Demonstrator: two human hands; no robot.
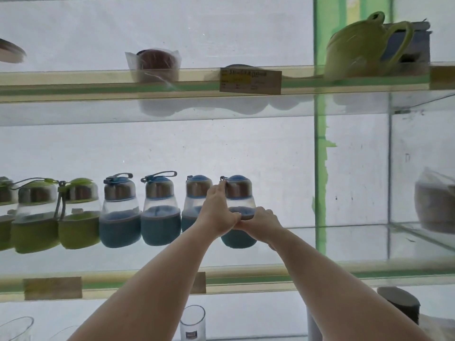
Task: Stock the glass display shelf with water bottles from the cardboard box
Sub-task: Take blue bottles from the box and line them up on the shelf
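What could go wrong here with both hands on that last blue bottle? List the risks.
1. The left hand and right hand hold the rightmost blue bottle close beside the neighbouring blue bottle; a sideways nudge could knock the row.
2. The bottle sits on a glass shelf; setting it down hard might chip the glass.
3. The left forearm crosses in front of the neighbouring bottle, so pulling back carelessly could drag it forward.

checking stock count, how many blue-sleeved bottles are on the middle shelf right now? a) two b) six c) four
c: four blue-sleeved bottles stand in a row on the glass shelf, to the right of the green ones; both hands are on the rightmost blue bottle, the left hand and the right hand.
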